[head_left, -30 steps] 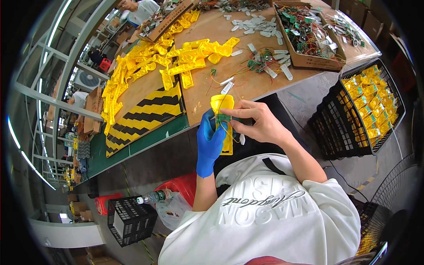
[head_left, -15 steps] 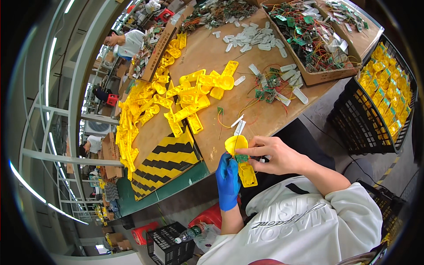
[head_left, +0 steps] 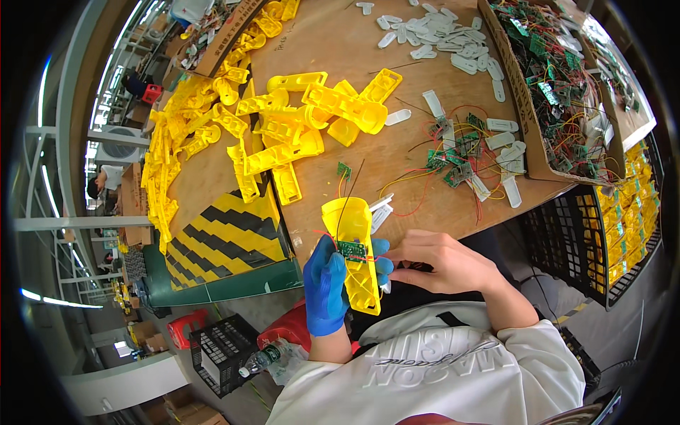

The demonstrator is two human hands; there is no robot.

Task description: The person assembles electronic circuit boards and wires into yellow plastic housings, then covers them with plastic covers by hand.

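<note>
My left hand [head_left: 327, 287], in a blue glove, grips a long yellow plastic housing [head_left: 365, 292] from below, its fingertips showing at the far side. Inside the housing's middle sits a small green circuit board [head_left: 352, 251] with red wires beside it. A thin dark wire rises from the board past the housing's rounded upper end. Bare and curled, my right hand [head_left: 446, 263] is just right of the housing, thumb and fingers drawn together near the gloved fingertips. What they pinch, if anything, is too small to make out. White plastic pieces [head_left: 381, 214] lie on the table just beyond the housing.
Yellow housings [head_left: 283, 149] are piled on the table's left half. Wired boards with white covers [head_left: 460, 152] lie to the right, below loose white covers [head_left: 464, 46]. A cardboard box [head_left: 535, 134] holds more boards. Beside the table stands a black crate [head_left: 567, 234] of yellow parts.
The view has shifted, so the table sits differently in it. My right fingers have left the circuit board and moved to the housing's right side. The housing now faces up more openly.
</note>
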